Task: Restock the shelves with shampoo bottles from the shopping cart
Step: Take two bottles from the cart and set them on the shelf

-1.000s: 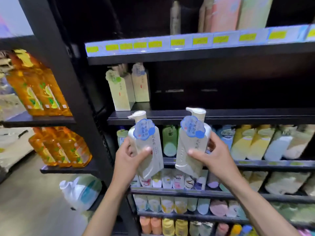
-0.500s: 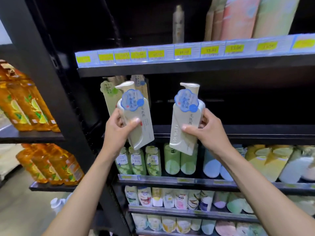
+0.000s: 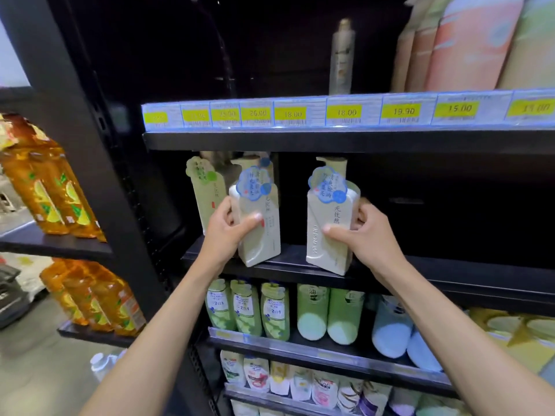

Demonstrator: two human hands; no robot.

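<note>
Backdrop: dark store shelving, yellow price tags (image 3: 345, 112) above, orange bottles (image 3: 51, 199) in the left bay.
Left hand (image 3: 228, 232): gripping left shampoo bottle (image 3: 258, 235), thumb across its front.
Right hand (image 3: 363, 238): gripping right shampoo bottle (image 3: 329, 235), same way.
Bottles: both tilted, bases at the middle shelf (image 3: 450, 271) front lip; I can't tell if they touch.
Neighbour: green-tagged bottle (image 3: 207, 193) just behind the left one.

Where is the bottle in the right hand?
Mid head view: the right hand grips that bottle at the shelf's front edge, right of the left hand's twin bottle, under the price tags.
</note>
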